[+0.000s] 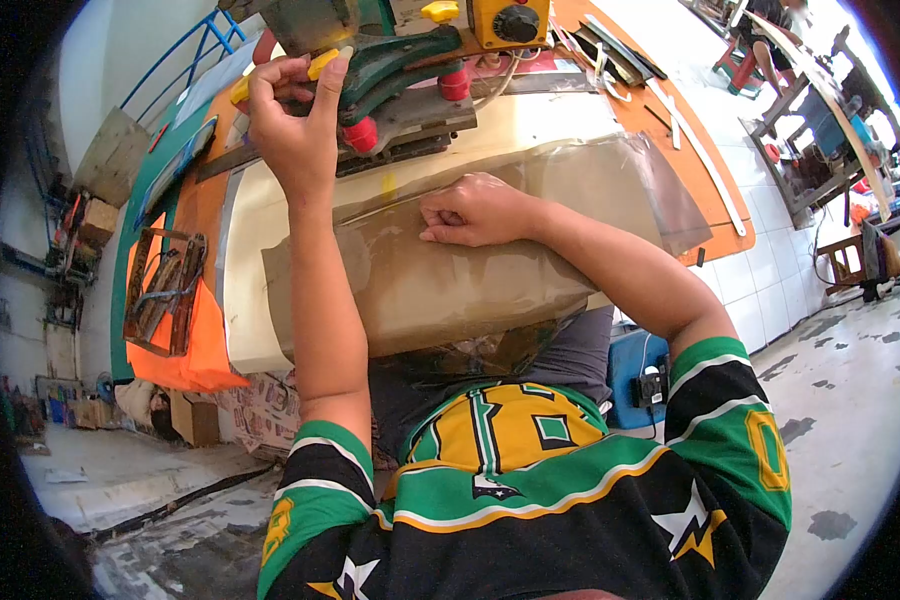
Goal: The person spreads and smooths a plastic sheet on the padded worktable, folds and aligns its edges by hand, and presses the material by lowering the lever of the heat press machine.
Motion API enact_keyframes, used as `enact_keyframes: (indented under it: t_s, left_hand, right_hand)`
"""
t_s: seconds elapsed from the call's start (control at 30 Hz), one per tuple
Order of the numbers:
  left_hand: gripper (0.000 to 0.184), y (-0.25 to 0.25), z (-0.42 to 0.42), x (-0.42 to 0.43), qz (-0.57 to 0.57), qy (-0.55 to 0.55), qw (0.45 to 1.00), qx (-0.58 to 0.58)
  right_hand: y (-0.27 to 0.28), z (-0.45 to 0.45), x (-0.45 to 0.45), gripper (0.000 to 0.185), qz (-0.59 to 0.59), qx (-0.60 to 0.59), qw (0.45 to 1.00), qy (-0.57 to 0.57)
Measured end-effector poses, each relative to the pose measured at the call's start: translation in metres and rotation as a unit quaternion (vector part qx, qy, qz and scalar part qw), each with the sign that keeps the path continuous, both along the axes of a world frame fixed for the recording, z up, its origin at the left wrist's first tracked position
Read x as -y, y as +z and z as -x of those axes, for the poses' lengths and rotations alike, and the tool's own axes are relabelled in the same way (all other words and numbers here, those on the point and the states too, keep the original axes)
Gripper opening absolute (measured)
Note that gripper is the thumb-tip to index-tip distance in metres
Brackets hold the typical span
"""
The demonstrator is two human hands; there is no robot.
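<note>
My left hand [300, 120] is raised at the upper left, its fingers closed on a yellow knob [322, 65] at the side of a dark green metal press [400, 60]. Red cylindrical parts [360, 135] show under the press arm, above a dark metal plate [410, 135]. My right hand [473, 210] lies with curled fingers on a brownish translucent sheet [440, 290], just in front of the press. Whether it pinches the sheet's edge is hidden. The sheet spreads over a cream surface [255, 260] and hangs towards my lap.
A yellow control box [510, 22] with a black dial stands beside the press. Orange material [205, 345] and a rusty metal frame [165, 290] are at the left. A long white strip [705, 160] lies at the right. Further right, a person [767, 55] is partly visible.
</note>
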State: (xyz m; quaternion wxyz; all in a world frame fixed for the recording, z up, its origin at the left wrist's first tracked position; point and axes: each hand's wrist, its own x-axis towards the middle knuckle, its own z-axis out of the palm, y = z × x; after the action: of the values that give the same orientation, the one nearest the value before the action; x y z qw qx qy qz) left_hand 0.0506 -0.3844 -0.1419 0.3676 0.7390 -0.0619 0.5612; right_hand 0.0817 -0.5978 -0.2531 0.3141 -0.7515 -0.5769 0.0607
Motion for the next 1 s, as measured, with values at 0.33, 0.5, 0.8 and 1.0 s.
enact_keyframes:
  t_s: [0.33, 0.5, 0.8, 1.0]
  left_hand:
    - [0.027, -0.008, -0.008, -0.035, 0.091, -0.185, 0.976, -0.065]
    - [0.021, -0.008, -0.005, -0.039, 0.11, -0.228, 0.966, -0.053]
    - [0.024, -0.008, -0.011, -0.017, 0.013, -0.114, 0.993, 0.031]
    - [0.021, -0.007, -0.002, -0.023, 0.099, -0.211, 0.97, -0.076]
  right_hand:
    - [0.0, 0.001, 0.0, 0.034, -0.01, 0.006, 1.0, 0.001]
    - [-0.004, -0.001, 0.0, 0.032, -0.039, 0.03, 0.999, 0.011]
    - [-0.001, 0.002, -0.001, 0.033, -0.043, 0.023, 0.999, 0.004]
    - [0.0, 0.001, -0.001, 0.034, -0.038, 0.023, 0.999, 0.006]
